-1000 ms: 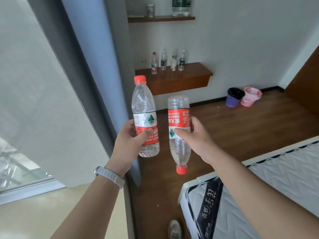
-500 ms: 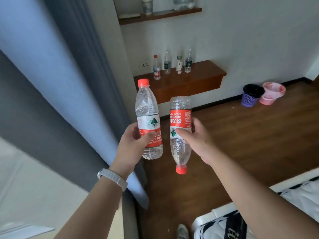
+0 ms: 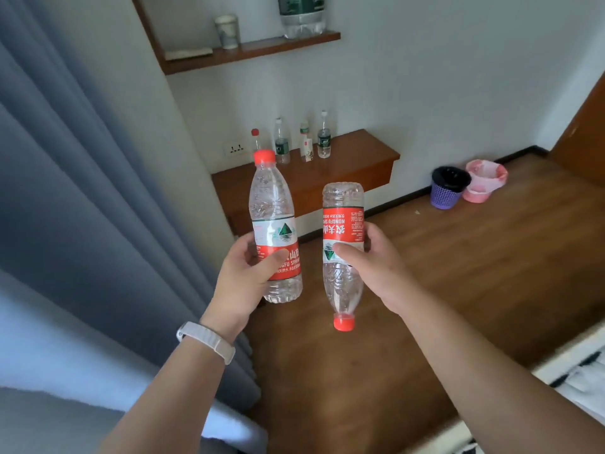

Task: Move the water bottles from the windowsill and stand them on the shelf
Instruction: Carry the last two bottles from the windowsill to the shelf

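A grey-blue curtain [image 3: 82,208] hangs along the left side. Just right of it, the left hand [image 3: 247,273], with a pale wristband [image 3: 207,341] on its wrist, has its fingers [image 3: 276,257] wrapped round the lower label of an upright bottle [image 3: 274,229], red cap at the top. Close beside it, not touching, the right hand [image 3: 376,260] grips an upturned bottle [image 3: 343,253] about its middle, fingers clenched on the label, red cap pointing down at the wooden floor [image 3: 474,273]. Both bottles are held in the air in front of the person, well short of the wall. Behind them, a wooden shelf [image 3: 353,158] juts from the white wall with four small bottles [image 3: 302,140] standing along its back edge. Higher up, a thinner upper shelf [image 3: 262,50] carries a cup [image 3: 226,30] and a large bottle [image 3: 302,14]. Farther right on the floor sit a purple basket [image 3: 448,190] and a pink basket [image 3: 484,180], touching. The edge of a mattress [image 3: 582,371] shows at lower right.
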A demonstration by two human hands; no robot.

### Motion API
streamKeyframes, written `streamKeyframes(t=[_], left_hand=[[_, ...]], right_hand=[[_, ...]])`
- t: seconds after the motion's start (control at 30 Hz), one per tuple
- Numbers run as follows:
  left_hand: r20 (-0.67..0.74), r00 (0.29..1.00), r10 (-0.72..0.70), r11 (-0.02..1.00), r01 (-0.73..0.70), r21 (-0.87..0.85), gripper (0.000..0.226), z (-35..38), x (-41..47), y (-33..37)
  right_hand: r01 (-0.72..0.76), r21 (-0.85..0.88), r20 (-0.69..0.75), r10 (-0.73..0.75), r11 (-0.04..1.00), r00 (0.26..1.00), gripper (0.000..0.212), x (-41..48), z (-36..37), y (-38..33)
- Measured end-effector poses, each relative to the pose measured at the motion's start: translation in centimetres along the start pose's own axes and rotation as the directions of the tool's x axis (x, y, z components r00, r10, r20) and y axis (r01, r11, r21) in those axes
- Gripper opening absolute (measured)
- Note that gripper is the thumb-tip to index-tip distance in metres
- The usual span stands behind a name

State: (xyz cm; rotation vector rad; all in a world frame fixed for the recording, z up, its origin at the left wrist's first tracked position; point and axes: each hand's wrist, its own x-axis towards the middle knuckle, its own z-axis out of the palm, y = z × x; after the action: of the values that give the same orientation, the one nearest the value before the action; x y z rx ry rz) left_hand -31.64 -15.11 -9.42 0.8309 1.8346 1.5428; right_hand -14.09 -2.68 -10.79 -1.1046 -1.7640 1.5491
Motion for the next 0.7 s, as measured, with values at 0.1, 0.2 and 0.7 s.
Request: streamKeyframes(t=[0.1,0.2,0.7], left_hand=[[0.035,0.999,-0.018,1.000,0.017,0.019,0.057,0.9,3.4,-0.4],[0.075,0.996,-0.048,0.999,0.048,0.005,0.058,1.6,7.6,-1.0],[0.278,0.959,-0.058,0.995,0.079,-0.065,0.074,-1.4,32.5,-1.7]], right_hand=[[-0.045,0.026,-0.040,0.046,0.999,0.998,0.058,2.5,-0.7,1.0],[-0.089,0.000,-0.092,0.088,0.996,0.992,0.055,5.5,-0.6,1.2],[-0.119,-0.042,-0.246,0.105,0.992,0.963,0.048,26.5,4.8,-4.6]])
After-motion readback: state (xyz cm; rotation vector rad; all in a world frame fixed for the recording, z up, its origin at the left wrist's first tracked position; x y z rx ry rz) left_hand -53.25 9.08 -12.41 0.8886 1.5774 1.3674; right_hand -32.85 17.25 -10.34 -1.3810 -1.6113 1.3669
